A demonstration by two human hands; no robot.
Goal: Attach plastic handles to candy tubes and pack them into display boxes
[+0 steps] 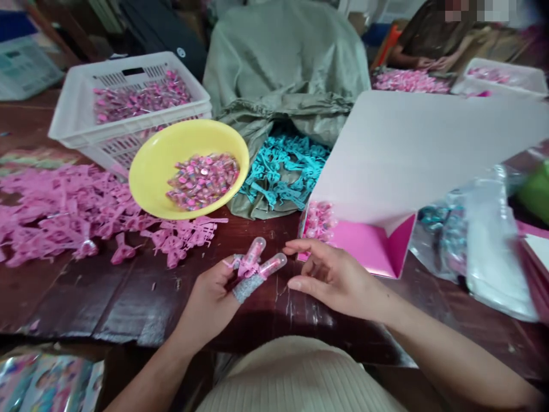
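dark scuffed wooden tabletop (pixel 128 303) spreads beneath both hands. the left hand (pixel 210 303) grips two clear plastic tubes (pixel 256 250) joined by pink plastic, a grey fabric wrap (pixel 246 288) on one finger. the right hand (pixel 334 277) lies open just beside them, near a pink cardboard box (pixel 373 246); a round yellow plastic bowl (pixel 154 177) sits beyond the left hand.

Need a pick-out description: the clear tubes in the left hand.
On the dark wooden table, below the yellow bowl, is the person's left hand. Between its fingers sit two small clear tubes with pink inside, just above a grey finger wrap; unlike the heaped pieces in the bowl, only these are held.
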